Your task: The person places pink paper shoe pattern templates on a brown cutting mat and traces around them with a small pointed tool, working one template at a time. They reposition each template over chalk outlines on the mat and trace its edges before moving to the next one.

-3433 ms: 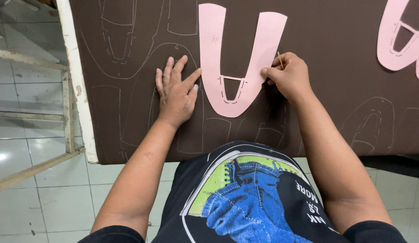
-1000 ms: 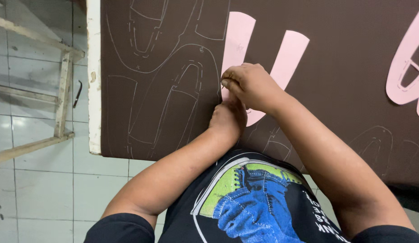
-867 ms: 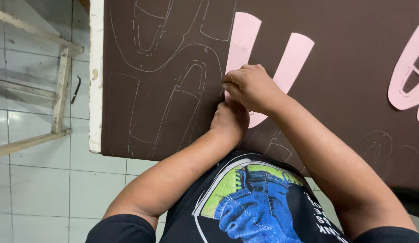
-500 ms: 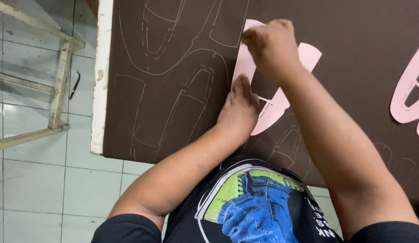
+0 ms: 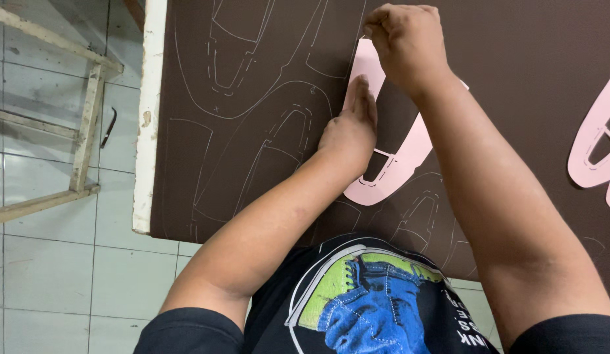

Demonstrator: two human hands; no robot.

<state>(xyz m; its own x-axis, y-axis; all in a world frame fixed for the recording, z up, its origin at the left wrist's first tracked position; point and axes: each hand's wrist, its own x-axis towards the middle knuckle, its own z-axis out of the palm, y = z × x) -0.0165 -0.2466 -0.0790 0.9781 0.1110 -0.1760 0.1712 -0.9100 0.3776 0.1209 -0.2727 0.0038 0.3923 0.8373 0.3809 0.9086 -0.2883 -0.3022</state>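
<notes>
My left hand [image 5: 349, 128] lay flat, fingers together, pinning the pink U-shaped template [image 5: 391, 172] on the brown sheet [image 5: 266, 98]. My right hand [image 5: 403, 39], at 12 o'clock, was pinched shut; the marker, if any, was hidden. A slip would've skewed the outline. Half a second earlier, that hand sat lower.

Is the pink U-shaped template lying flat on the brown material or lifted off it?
Flat: the pink template lies against the brown sheet, with the left hand pressed on it.
</notes>
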